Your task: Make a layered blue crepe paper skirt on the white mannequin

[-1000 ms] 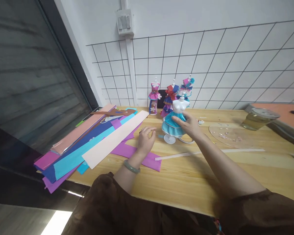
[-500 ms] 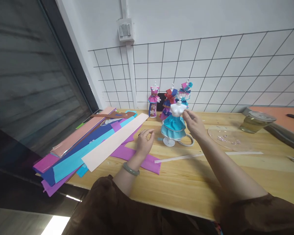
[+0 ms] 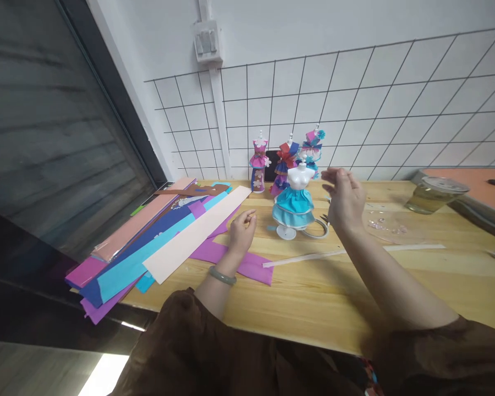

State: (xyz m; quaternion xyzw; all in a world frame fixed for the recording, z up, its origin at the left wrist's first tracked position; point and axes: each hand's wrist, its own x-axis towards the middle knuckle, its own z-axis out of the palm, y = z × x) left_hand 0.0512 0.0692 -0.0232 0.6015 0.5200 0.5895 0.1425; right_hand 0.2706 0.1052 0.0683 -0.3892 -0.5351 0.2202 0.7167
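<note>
A small white dress form (image 3: 300,177) stands upright on the wooden table, wearing a tiered turquoise skirt (image 3: 293,208). To its right my right hand (image 3: 345,201) is raised with fingers apart, touching nothing. My left hand (image 3: 242,230) hovers left of the form with its fingers curled in; whether anything small is between them is hidden. Beneath that wrist lies a purple paper strip (image 3: 252,267). A roll of tape (image 3: 315,229) lies beside the form's base. One thin white strip (image 3: 304,257) stretches across the table in front.
Long coloured paper strips (image 3: 198,233) are piled at the left. Three dressed forms (image 3: 259,165) stand behind. At the right are a clear tray of beads (image 3: 385,226), a lidded cup (image 3: 433,195) and an orange mat (image 3: 484,190).
My right hand has drawn away from the dress form to the right, and its fingers have spread. My left hand stays near the same place. The view has shifted slightly.
</note>
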